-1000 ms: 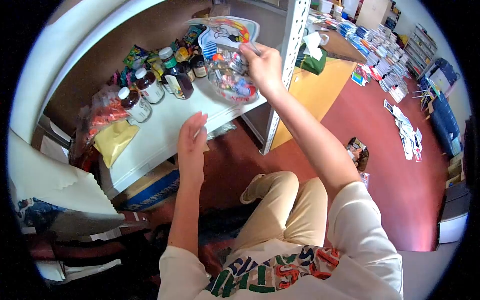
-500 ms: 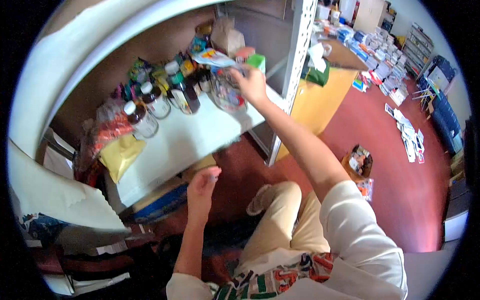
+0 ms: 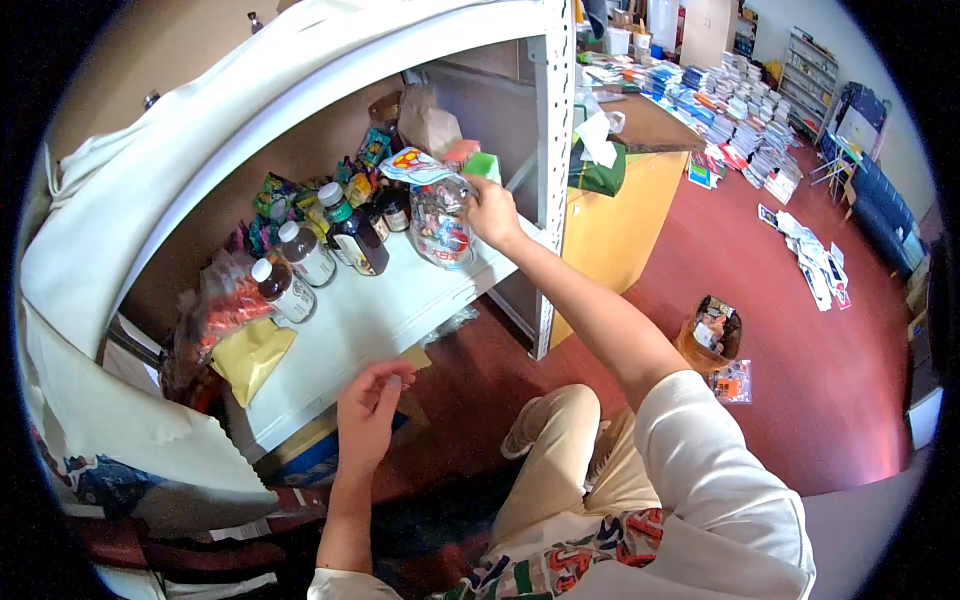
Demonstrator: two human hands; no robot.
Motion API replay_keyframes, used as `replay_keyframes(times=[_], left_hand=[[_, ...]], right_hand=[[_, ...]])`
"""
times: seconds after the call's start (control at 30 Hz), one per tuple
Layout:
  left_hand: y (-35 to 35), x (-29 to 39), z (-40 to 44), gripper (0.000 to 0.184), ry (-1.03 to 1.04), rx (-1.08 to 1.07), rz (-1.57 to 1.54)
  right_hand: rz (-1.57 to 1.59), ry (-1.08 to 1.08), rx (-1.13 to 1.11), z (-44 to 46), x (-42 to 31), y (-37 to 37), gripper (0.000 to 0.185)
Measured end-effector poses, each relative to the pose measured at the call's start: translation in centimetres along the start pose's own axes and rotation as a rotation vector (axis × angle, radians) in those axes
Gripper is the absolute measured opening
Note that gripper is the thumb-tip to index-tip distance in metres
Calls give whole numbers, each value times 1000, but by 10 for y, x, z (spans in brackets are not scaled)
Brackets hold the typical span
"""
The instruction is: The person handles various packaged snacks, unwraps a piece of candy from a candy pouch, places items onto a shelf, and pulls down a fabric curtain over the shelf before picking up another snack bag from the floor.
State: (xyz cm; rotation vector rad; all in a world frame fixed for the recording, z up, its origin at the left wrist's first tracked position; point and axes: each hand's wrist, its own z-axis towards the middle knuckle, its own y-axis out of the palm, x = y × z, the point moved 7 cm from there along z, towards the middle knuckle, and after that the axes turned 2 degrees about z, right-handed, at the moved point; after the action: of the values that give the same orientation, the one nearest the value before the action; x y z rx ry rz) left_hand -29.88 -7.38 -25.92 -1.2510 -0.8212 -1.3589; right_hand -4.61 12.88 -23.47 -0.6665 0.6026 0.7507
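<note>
My right hand [image 3: 492, 212] is closed at the upper right side of a clear plastic container with red print [image 3: 443, 240], which stands at the shelf's right end. Whether it is a bag or a jar I cannot tell. A white, red and blue packet [image 3: 415, 166] lies across its top. My left hand [image 3: 368, 408] hovers before the shelf's front edge, fingers bent and thumb apart, with nothing visible in it. Left of the container stand a dark bottle with a green neck [image 3: 358, 243], small dark jars [image 3: 394, 212] and two white-capped bottles [image 3: 290, 297].
The white shelf [image 3: 370, 318] also holds a yellow packet [image 3: 255, 362], a bag of red items [image 3: 228, 305], a paper bag [image 3: 428, 122] and a green sponge [image 3: 482, 166]. A perforated metal post [image 3: 553, 190] rises at its right. Beyond it are a wooden cabinet [image 3: 625, 220] and a floor basket [image 3: 712, 335].
The view has shifted slightly. My right hand and the container appear lower, with the container now resting on the shelf. My left hand has turned and its fingers have spread a little.
</note>
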Motion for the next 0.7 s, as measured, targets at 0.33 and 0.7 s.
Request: replay_keyframes(times=[0.33,0.7], left_hand=[[24,-19,-8,16,-43,-77,-35],[26,-21,-15,16,-87,-115,37]], right_hand=[[33,320,-53,-7,33,15,21],[101,312,-100,-9,35,5,32]])
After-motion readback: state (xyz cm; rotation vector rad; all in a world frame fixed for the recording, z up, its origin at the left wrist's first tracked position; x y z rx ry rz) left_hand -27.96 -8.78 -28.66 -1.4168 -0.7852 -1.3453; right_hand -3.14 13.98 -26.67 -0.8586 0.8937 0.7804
